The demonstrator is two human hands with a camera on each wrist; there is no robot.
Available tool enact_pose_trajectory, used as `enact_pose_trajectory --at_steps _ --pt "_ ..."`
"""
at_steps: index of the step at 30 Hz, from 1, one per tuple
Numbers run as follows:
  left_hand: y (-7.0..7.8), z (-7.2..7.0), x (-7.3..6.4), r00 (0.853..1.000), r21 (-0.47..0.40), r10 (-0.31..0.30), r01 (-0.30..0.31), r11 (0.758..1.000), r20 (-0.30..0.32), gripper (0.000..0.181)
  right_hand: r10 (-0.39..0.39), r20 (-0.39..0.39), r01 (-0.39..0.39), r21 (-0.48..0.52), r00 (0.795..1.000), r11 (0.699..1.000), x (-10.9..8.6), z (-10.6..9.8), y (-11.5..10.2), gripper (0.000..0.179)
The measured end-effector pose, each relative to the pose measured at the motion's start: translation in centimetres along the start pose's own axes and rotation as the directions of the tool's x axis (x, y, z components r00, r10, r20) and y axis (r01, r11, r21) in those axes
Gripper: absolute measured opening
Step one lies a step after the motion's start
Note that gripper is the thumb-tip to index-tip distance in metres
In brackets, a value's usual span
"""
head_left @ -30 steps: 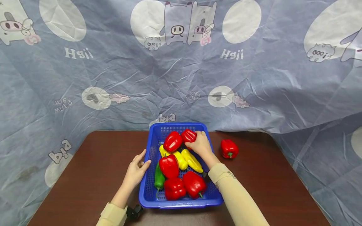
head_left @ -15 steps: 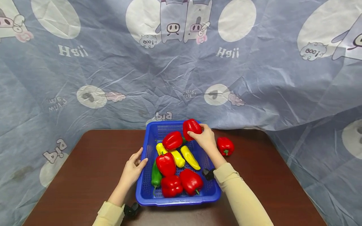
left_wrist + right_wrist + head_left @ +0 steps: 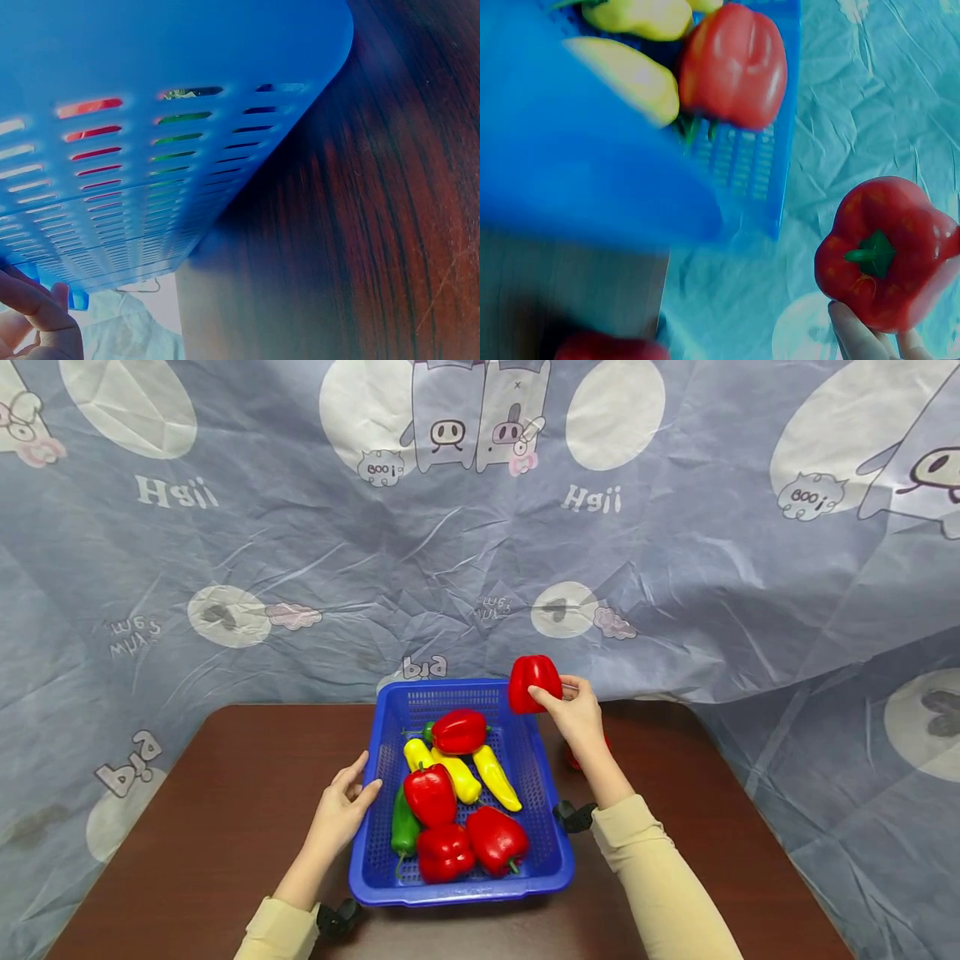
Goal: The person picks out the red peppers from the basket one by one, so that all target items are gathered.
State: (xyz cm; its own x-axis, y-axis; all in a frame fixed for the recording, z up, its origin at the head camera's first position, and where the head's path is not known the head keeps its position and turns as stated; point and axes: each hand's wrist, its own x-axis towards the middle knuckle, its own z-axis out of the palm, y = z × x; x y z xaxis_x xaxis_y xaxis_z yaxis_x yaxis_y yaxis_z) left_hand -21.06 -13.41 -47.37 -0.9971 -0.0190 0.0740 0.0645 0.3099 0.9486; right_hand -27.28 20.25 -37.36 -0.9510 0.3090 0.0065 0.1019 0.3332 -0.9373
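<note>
My right hand (image 3: 579, 710) grips a red bell pepper (image 3: 534, 683) in the air over the back right corner of the blue basket (image 3: 558, 852). In the right wrist view its green stem faces the camera, and fingertips (image 3: 847, 330) press its side. My left hand (image 3: 336, 810) rests against the basket's left rim, thumb at the edge and fingers extended along the outside. Inside the basket lie several red bell peppers (image 3: 497, 841), yellow peppers (image 3: 497, 777) and a long green pepper (image 3: 405, 827). Another green pepper (image 3: 428, 732) is mostly hidden behind the rear red one.
Right of the basket, a red bell pepper (image 3: 573, 758) on the brown table (image 3: 675, 827) is mostly hidden behind my right forearm. A grey-blue printed cloth (image 3: 337, 552) hangs behind the table. Black wrist cameras (image 3: 573, 817) sit close to the basket's sides.
My right hand has lifted the red bell pepper out of the basket's back right corner, up and to the right. The left hand has stayed at the left rim.
</note>
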Motion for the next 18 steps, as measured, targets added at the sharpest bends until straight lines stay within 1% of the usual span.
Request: enact_pose_trajectory --at_steps 6,9,14,18 --pt "0.1 -0.1 0.1 1.000 0.019 0.007 -0.007 1.000 0.007 0.059 0.046 -0.010 -0.045 0.047 0.999 0.998 0.3 -2.5 0.8 0.078" --pt "0.2 -0.2 0.0 1.000 0.016 -0.005 0.005 1.000 0.018 0.060 0.062 -0.026 -0.061 0.052 0.998 0.997 0.3 -3.8 1.0 0.079" --pt "0.1 -0.2 0.0 0.999 0.001 -0.035 0.035 0.999 0.021 0.060 0.093 -0.062 -0.088 0.086 0.994 0.992 0.4 -5.6 1.7 0.079" --pt "0.1 -0.1 0.1 0.999 0.009 -0.030 0.030 1.000 0.018 0.060 0.110 -0.109 -0.100 0.089 0.988 0.991 0.5 -7.0 2.6 0.077"
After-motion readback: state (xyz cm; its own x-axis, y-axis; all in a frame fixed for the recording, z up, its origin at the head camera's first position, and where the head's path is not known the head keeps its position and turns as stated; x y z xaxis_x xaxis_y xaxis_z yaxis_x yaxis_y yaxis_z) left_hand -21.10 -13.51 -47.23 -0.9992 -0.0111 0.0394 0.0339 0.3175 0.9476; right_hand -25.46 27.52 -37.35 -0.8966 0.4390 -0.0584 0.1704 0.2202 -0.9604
